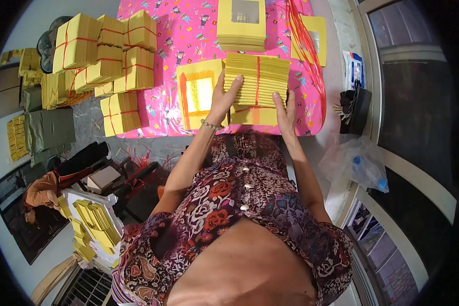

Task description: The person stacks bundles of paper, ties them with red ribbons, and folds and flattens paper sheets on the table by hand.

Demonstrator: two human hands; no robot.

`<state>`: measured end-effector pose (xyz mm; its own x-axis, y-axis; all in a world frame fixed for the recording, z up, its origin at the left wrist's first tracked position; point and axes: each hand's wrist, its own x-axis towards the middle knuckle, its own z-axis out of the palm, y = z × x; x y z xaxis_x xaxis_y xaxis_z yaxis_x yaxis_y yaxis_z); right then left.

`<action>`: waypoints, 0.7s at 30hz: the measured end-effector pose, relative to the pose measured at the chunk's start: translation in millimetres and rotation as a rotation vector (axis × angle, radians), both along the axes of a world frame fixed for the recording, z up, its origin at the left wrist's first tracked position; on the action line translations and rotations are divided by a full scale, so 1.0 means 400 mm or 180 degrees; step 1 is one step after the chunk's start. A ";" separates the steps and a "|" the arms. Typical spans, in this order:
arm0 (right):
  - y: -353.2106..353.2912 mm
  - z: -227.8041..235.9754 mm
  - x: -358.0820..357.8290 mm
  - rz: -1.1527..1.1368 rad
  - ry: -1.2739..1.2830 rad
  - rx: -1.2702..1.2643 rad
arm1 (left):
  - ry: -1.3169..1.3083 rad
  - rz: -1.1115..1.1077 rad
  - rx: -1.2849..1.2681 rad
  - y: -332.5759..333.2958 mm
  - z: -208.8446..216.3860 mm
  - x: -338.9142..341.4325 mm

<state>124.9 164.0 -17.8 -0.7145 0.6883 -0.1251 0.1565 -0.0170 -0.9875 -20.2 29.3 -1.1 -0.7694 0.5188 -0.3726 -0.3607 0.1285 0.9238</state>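
A thick bundle of folded yellow paper (273, 79), with a red string tied around its middle, sits between my hands, its layered edges facing me. My left hand (225, 99) grips the bundle's left end, thumb on the near face. On the right end, my right hand (285, 111) presses with its thumb in front and fingers along the side. Below the bundle shows another yellow paper piece (252, 117) with a reddish band, mostly covered. Beside my left hand lies a yellow sheet with a gold foil square (199, 94) framed in orange.
A pink patterned table cover (168, 109) spreads under everything. Several tied yellow bundles (132, 69) are piled at left. A stack with silver foil squares (241, 43) lies beyond my hands; long red strings (303, 35) hang at right. A clear plastic bag (359, 163) is near the door.
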 end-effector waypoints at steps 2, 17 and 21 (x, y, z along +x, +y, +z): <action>-0.003 0.003 0.001 0.0026 -0.0057 -0.0062 | -0.0177 -0.0024 0.0051 -0.001 0.016 0.001; 0.043 0.015 0.054 0.0402 0.0906 -0.0424 | 0.1554 -0.0797 0.0457 -0.078 -0.019 0.052; 0.047 -0.016 0.083 0.0474 0.0511 0.0239 | 0.1586 -0.1021 0.0345 -0.118 -0.023 0.099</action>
<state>158.0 182.6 -24.0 -0.8155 0.5769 0.0459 -0.0075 0.0689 -0.9976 19.3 -17.7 -10.4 -0.6366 0.7688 0.0605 0.1601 0.0551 0.9856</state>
